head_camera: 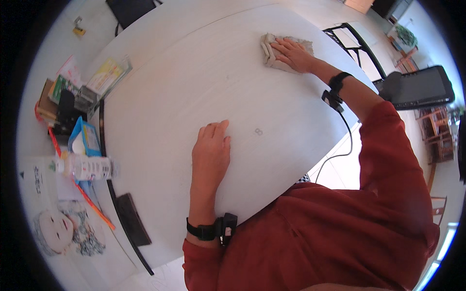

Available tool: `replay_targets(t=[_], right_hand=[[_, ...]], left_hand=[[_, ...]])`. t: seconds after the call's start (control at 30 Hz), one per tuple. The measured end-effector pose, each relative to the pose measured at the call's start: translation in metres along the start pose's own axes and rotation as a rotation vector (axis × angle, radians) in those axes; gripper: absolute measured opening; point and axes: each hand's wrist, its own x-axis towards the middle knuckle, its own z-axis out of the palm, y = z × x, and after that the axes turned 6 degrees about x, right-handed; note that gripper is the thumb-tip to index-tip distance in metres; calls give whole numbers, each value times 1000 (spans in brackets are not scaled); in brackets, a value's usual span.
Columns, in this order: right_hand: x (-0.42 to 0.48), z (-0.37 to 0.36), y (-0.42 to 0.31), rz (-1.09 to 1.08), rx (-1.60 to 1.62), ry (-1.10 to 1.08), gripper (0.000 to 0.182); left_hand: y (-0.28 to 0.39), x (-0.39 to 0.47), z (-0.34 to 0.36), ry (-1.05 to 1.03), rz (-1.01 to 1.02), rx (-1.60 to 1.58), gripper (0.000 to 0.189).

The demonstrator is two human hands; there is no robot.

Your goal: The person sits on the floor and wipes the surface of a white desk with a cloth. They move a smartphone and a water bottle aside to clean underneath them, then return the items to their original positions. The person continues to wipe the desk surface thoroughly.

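Note:
My right hand presses palm down on a folded beige cloth, fingers spread over it, near the far right of a white tabletop. My left hand rests on the same surface closer to my body. Its fingers are loosely bent, the thumb stands a little apart, and no object shows in it. Small grey rings or a figure-eight mark lie just right of that hand. Both wrists wear black straps with small boxes; a black cable hangs from the right one.
Along the left edge stand a plastic bottle, a blue holder, a clear leaflet stand and a dark flat block. Beyond the right edge are a black chair frame and a dark screen-like device. Another dark chair stands beyond the far edge.

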Motion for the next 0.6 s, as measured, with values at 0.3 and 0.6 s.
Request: replay_targets(t=[0.3,0.6], right_hand=[[-3,-14,-155,-593,136,-24,55],[7,-9,-293,-1021,238,24,63]], left_hand=[[0,3,-9,287,21,-77,34],[11,-21,-45,551,142,-43,36]])
